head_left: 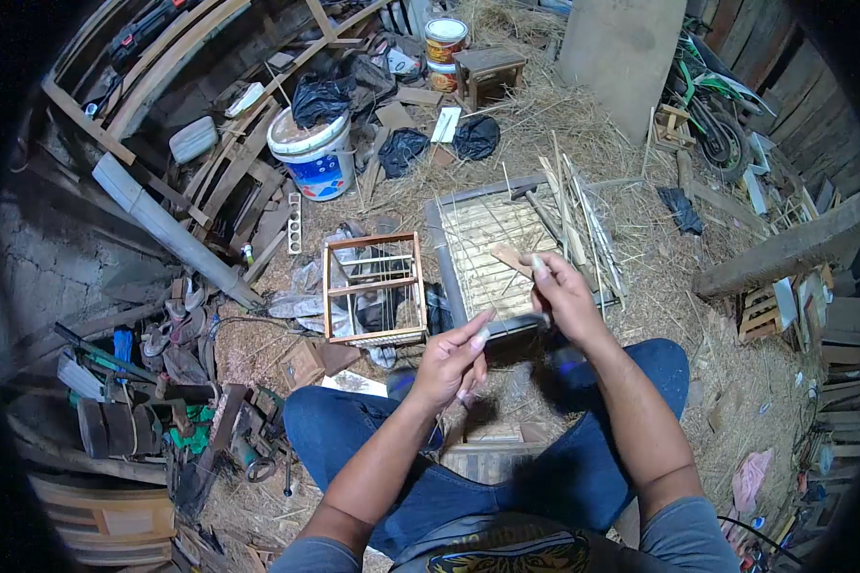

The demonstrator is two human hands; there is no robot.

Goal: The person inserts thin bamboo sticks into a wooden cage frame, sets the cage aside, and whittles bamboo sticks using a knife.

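Note:
My right hand (566,298) is closed, pinching a small flat strip of wood (511,259) between thumb and fingers. My left hand (452,365) is closed too, thumb against forefinger, a little lower and to the left; what it pinches is too small to make out. A dark, thin shape runs between both hands, blurred. Beneath the right hand lies a framed panel of light slats (473,229). On it rest a hammer (545,218) and several thin wood strips (571,215). Left of the panel stands a small open wooden frame box (374,286) with thin rods across it.
A white bucket (313,158) with a black bag on it stands at the back left. Farther back are stacked paint cans (444,53) and a small wooden stool (488,74). Tools and scraps crowd the left; a wooden beam (784,244) and a motorcycle (717,119) are right.

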